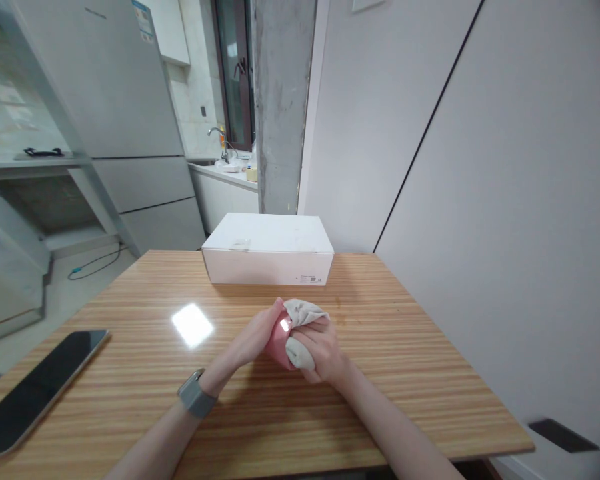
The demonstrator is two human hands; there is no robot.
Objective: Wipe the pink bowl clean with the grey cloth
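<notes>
Above the middle of the wooden table (380,373), my left hand (263,331) is wrapped around the far left side of a glossy pink, rounded object that looks like a cup or small bowl (279,347). A greyish-white cloth (301,353) is bunched in my right hand (323,347), whose fingers press it against the right side of the pink object, around its opening. Part of the cloth sticks out beyond the fingers at the top. Both hands and the cloth hide much of the pink object, so its exact shape cannot be made out. A grey-banded watch (197,395) is on my left wrist.
A long white box (267,267) stands at the table's far edge. A dark-screened phone or tablet (35,393) lies at the left edge. A white wall (505,233) runs along the right. Behind are a fridge (105,87) and a sink counter (225,183) with a faucet.
</notes>
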